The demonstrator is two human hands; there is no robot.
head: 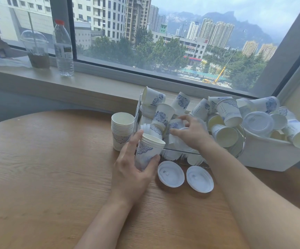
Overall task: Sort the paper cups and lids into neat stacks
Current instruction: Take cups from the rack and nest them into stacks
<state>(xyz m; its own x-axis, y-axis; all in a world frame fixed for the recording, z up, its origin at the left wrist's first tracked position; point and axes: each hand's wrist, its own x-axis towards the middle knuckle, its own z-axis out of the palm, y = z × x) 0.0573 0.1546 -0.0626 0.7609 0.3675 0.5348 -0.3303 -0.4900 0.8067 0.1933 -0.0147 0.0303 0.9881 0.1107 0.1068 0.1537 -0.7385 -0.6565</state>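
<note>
meanwhile two lids (171,173) lie flat beside one cup stack (122,131).

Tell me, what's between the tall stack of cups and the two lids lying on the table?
In the head view, the left hand sits between the cup stack and the two lids, holding a few nested cups tilted over the wooden table.

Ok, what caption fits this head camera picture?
Left hand holds nested cups while right hand reaches into the cup pile.

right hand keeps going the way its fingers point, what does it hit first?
Probably the blue-patterned paper cup in the clear bin: the right hand fingers reach up-left and look already at it. Depth unclear.
</note>
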